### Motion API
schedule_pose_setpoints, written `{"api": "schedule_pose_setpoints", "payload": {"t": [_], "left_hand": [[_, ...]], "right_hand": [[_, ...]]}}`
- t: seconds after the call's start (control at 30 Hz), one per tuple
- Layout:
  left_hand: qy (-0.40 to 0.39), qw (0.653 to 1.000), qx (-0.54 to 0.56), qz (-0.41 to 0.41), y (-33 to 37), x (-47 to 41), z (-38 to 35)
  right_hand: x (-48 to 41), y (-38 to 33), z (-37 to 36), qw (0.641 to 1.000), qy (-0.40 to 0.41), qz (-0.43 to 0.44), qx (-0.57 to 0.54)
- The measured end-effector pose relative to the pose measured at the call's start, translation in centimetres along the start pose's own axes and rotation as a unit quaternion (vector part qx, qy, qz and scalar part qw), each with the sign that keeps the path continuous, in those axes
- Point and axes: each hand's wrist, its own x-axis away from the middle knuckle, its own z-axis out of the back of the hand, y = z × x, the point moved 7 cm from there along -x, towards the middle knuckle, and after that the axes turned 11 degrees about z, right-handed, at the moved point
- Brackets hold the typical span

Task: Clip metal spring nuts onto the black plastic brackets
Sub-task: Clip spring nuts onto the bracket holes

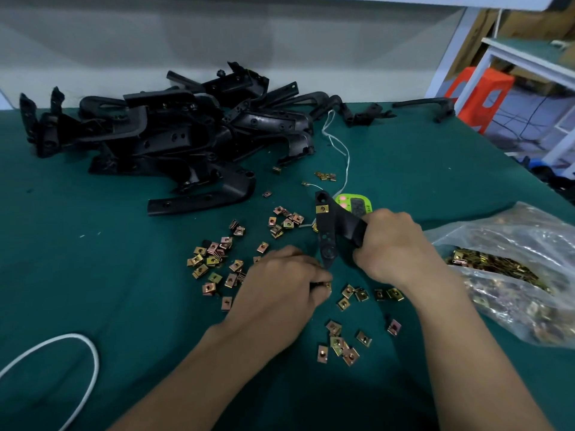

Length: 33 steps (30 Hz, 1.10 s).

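R hand (389,244) grips a black bracket (326,234), held upright over the green table (93,259), w/ a clipped nut (322,208) near its top. L hand (280,284), fingers curled, pinches a second nut (326,286) by the bracket's lower end. Loose nuts (214,262) lie all round; bracket pile (161,132) sits back left.
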Motion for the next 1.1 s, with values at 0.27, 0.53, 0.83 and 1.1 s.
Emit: {"api": "schedule_pose_setpoints", "payload": {"t": [0.27, 0.53, 0.83, 1.1], "left_hand": [[0.15, 0.988, -0.012, 0.035, -1.5, 0.2, 3.2], [0.048, 0.892, 0.389, 0.226, -6.0, -0.8, 3.1], [-0.006, 0.828, 0.491, 0.271, -7.1, -1.1, 3.3], [-0.007, 0.834, 0.489, 0.256, -6.7, -1.3, 3.7]], "right_hand": [[0.0, -2.8, -0.4, 0.99, 0.024, 0.095, -0.106], [1.4, -7.3, -1.3, 0.919, -0.057, 0.135, -0.365], [1.0, -6.6, -1.7, 0.864, -0.016, 0.091, -0.496], [1.4, -7.5, -2.1, 0.819, -0.087, 0.104, -0.558]]}}
